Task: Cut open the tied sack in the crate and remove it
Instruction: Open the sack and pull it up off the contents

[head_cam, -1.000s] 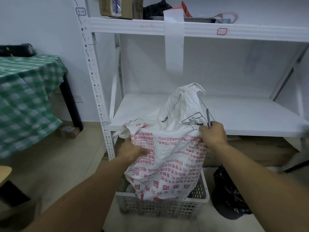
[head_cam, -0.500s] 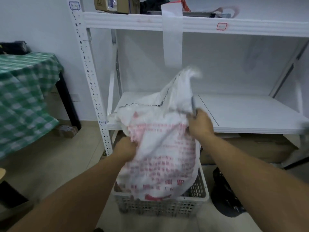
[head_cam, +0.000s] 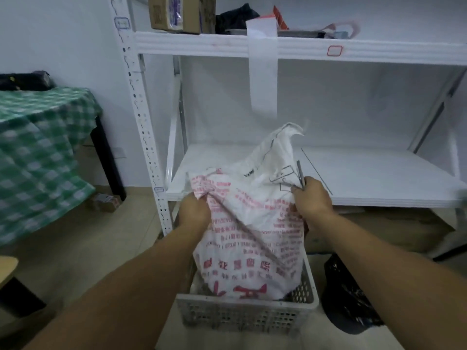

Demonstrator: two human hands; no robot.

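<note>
White shelf [head_cam: 353, 178] behind, floor below. Sack [head_cam: 252, 223] stands upright, lower end inside crate [head_cam: 242, 317], top between both hands. Left hand [head_cam: 194, 210] fingers clench its left edge; right hand [head_cam: 313, 198] fingers clench its right edge plus thin metal tool [head_cam: 300, 170]. Judged: removal goes straight up.

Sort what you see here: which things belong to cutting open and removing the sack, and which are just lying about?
In the job: sack, gripped by left hand and right hand; thin grey tool in the right hand; crate.
Lying about: checked tablecloth; white rack; cardboard box; black bag; paper strip.
</note>
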